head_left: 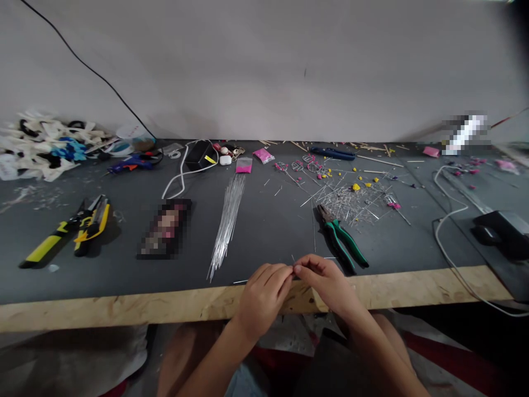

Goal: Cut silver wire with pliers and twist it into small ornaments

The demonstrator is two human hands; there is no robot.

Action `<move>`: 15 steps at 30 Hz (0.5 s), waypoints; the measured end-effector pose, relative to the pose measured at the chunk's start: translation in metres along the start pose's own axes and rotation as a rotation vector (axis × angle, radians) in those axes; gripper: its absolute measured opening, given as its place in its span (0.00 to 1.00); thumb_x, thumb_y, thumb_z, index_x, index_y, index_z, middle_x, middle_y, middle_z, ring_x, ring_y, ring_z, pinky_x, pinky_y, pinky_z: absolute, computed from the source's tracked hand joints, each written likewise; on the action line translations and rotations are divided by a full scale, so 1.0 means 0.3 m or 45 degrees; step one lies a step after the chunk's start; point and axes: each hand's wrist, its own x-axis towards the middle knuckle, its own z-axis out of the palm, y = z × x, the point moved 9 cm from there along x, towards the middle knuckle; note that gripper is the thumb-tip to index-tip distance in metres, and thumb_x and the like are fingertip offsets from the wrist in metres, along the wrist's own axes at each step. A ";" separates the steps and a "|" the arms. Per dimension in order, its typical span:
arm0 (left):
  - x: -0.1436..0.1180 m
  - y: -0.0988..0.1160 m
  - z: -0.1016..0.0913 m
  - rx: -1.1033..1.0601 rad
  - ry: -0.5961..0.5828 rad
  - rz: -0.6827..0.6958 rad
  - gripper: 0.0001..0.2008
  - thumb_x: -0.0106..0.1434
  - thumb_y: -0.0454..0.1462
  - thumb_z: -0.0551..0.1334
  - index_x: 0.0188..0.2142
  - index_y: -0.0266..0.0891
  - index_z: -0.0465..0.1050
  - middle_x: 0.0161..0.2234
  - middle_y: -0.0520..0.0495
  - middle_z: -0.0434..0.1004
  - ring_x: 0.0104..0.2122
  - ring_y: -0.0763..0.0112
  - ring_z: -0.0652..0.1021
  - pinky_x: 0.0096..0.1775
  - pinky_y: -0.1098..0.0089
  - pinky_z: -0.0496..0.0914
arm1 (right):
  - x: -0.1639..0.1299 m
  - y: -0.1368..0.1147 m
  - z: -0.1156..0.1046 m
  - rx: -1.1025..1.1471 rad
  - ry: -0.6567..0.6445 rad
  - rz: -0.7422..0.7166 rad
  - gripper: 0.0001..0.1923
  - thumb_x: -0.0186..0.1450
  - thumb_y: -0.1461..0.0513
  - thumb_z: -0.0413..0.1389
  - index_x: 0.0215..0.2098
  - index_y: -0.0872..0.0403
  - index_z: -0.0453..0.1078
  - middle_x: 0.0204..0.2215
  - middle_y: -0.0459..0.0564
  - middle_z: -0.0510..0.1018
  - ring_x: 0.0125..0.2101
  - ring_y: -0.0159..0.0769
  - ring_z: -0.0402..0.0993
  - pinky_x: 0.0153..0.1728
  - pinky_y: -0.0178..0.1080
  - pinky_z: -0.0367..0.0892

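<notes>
My left hand [262, 295] and my right hand [326, 281] meet at the table's front edge, fingertips pinched together. A short tip of thin wire [293, 257] sticks up between them; the rest is hidden by my fingers. Green-handled pliers [345, 242] lie just beyond my right hand, jaws pointing away. To the left, a bundle of straight silvery wires [227, 220] stretches across the dark tabletop. Behind the pliers is a pile of wire clippings [343, 204] with yellow bits. Several bent wire pieces with pink parts [297, 166] lie farther back.
Pruning shears [49, 242] and a yellow cutter [97, 220] rest at left, near a blurred-out phone [165, 229]. A glue gun [132, 163], pink packets [243, 165] and a blue tool [333, 153] line the back. A white cable [440, 237] hangs over the wooden edge [124, 311] at right.
</notes>
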 end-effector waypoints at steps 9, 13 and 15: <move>-0.006 -0.013 0.008 0.019 -0.062 -0.072 0.05 0.63 0.31 0.56 0.37 0.38 0.69 0.33 0.48 0.78 0.32 0.68 0.74 0.36 0.66 0.69 | 0.000 0.006 0.001 -0.014 -0.007 0.006 0.10 0.62 0.56 0.53 0.32 0.53 0.72 0.27 0.44 0.75 0.30 0.33 0.69 0.32 0.34 0.63; -0.007 -0.030 0.014 0.013 -0.091 -0.160 0.04 0.63 0.32 0.56 0.35 0.38 0.69 0.32 0.48 0.77 0.31 0.68 0.74 0.36 0.67 0.68 | 0.001 -0.003 0.002 -0.046 -0.006 -0.039 0.09 0.63 0.57 0.53 0.34 0.52 0.72 0.29 0.45 0.76 0.33 0.33 0.70 0.35 0.34 0.64; -0.008 -0.036 0.012 -0.004 -0.080 -0.198 0.04 0.63 0.32 0.56 0.35 0.38 0.69 0.32 0.48 0.78 0.31 0.69 0.75 0.36 0.67 0.68 | 0.000 -0.014 0.000 -0.074 0.009 -0.070 0.08 0.63 0.58 0.54 0.35 0.52 0.72 0.30 0.44 0.76 0.33 0.33 0.71 0.36 0.34 0.64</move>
